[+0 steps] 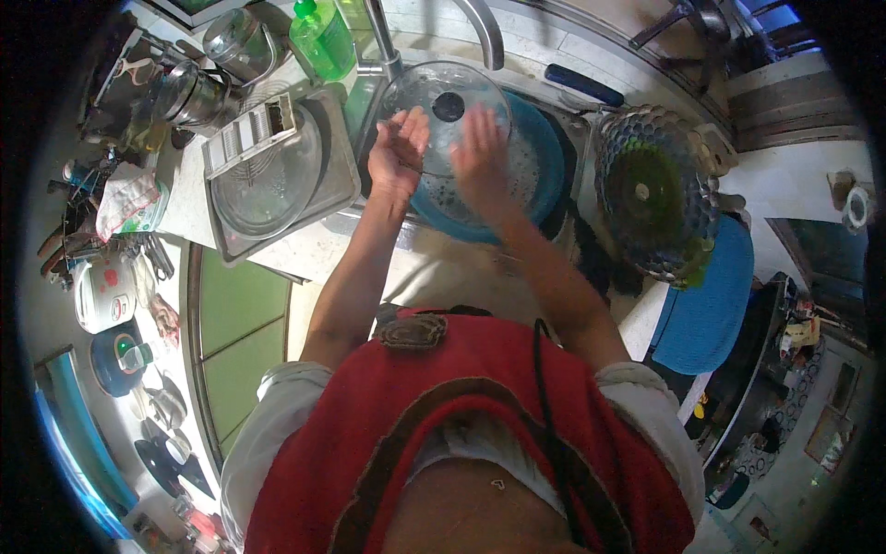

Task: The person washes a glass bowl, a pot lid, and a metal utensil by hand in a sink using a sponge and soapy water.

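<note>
My left hand (400, 151) is palm up with curled fingers at the near left part of a round glass lid (422, 83) with a dark knob. Whether its fingers grip the rim is not clear. My right hand (481, 156), slightly blurred, has its fingers extended over the lid's right part; contact with the glass cannot be told. Below and to the right of the lid, a blue basin (550, 156) of sudsy water stands in the metal sink (360, 114), under the curved faucet (488, 34).
To the left, a metal tray (339, 187) holds another glass lid (304, 197) and a grater (239, 142). Green soap bottle (325, 45) stands behind. A dark-handled utensil (585, 84) and a textured bowl (640, 194) lie right, near a blue cloth (706, 311).
</note>
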A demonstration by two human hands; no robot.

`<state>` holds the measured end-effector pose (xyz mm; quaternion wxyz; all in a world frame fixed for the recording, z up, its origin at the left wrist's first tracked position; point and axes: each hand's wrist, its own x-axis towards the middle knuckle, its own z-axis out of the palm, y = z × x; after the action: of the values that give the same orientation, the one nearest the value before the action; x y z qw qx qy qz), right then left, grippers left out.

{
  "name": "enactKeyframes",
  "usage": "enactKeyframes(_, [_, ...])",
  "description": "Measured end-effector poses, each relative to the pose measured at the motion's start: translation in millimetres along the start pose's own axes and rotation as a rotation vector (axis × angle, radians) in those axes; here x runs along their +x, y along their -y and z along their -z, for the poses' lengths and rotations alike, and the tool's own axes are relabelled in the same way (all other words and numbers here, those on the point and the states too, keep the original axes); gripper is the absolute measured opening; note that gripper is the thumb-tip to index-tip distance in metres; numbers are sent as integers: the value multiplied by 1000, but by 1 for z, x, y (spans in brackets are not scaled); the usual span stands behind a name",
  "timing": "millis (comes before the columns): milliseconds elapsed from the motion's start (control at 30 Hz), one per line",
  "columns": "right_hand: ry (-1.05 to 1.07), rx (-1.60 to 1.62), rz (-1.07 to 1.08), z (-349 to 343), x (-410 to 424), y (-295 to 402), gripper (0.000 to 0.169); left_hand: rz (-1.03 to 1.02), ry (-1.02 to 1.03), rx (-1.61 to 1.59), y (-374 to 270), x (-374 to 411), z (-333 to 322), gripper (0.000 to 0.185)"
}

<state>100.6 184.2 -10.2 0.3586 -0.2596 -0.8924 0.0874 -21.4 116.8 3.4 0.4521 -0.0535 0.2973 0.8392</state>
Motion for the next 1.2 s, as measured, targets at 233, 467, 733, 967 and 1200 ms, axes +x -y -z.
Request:
enactKeyframes(233, [240,112,305,13,-6,-1,41,69,55,-101,12,1,14,49])
enactKeyframes(467, [318,138,-210,-47,-74,-115,37,-33,40,99,-28,-4,29,48])
enactKeyframes(733, [1040,-71,-285,-96,-93,-99,40,21,34,90,-34,-14,73,41])
enactKeyframes(967, [960,-205,-281,-112,-103,-98,49,80,-10,180,-31,-33,68,30])
enactKeyframes(1200, [127,673,-420,-27,-9,-51,40,95,41,276,-29,-37,89,34])
